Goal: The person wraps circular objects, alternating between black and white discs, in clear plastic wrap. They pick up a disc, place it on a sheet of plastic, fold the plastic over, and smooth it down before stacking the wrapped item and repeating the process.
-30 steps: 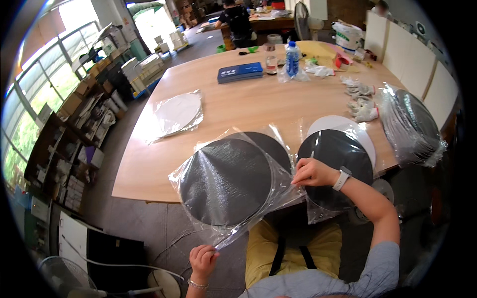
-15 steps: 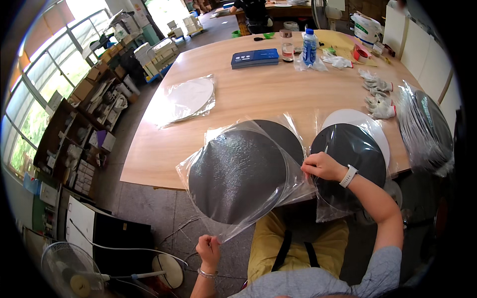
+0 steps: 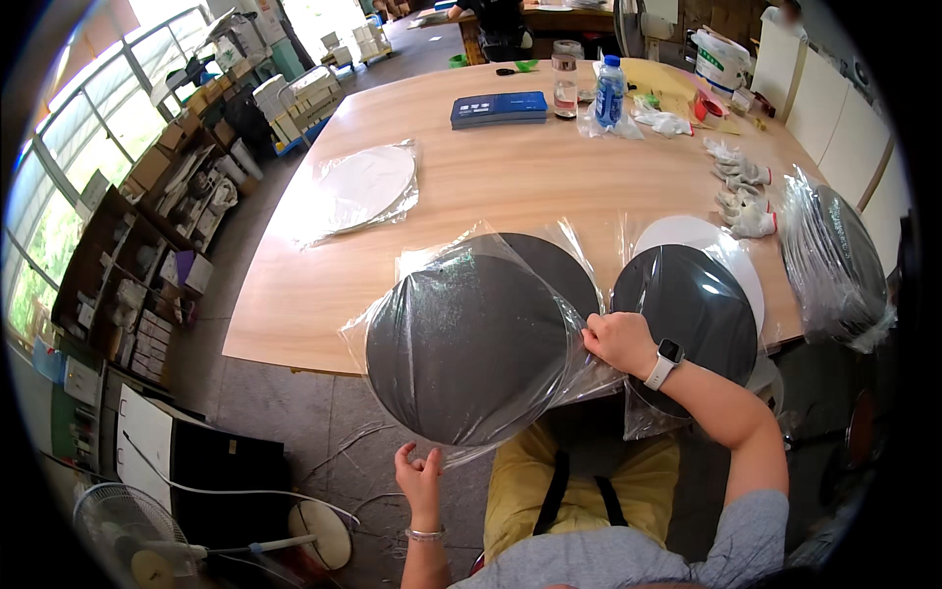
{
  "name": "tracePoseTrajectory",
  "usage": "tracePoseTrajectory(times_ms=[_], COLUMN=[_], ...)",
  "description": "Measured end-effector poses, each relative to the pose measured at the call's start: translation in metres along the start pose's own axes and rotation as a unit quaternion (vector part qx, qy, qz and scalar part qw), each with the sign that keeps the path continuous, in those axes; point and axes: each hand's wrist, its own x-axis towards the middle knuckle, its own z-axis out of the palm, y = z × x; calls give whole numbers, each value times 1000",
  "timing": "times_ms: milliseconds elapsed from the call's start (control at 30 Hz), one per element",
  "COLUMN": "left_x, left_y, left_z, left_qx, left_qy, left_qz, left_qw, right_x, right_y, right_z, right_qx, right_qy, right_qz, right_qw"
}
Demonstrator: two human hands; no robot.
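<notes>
A large round black disc (image 3: 466, 353) in a clear plastic bag (image 3: 397, 285) lies tilted over the table's near edge. My right hand (image 3: 623, 341), with a white-strapped watch, is closed on the bag's right edge. My left hand (image 3: 419, 475) is just below the bag's lower edge, thumb and forefinger apart, holding nothing that I can see. Behind the bagged disc, another black disc (image 3: 549, 260) shows in part. To the right, under my right wrist, lies a further bagged black disc (image 3: 687, 304), partly covering a white disc (image 3: 692, 234).
Bagged white discs (image 3: 368, 187) lie at the table's left. At the right edge rests a stack of bagged black discs (image 3: 844, 255), near work gloves (image 3: 746, 211). Farther back are a blue stack (image 3: 498, 110), a bottle (image 3: 608, 93) and a jar (image 3: 565, 83). A fan (image 3: 137, 535) stands lower left.
My left hand has let go of the bag's lower corner and its fingers have parted. The bag's lower edge has drawn up. My right hand keeps its hold and has shifted slightly left.
</notes>
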Motion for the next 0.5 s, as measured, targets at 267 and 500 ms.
tracePoseTrajectory(times_ms=[267,500], left_x=[3,-7], left_y=[-22,-4], left_z=[-17,-28], left_qx=[-212,-344], left_qy=[-132,-142], left_qz=[-55,-89], left_qw=[967,924], right_x=[-13,-71], right_y=[-54,-147], right_z=[-58,7], right_qx=[268,769], right_qy=[70,-282], right_qz=[111,385], right_qw=[954,424])
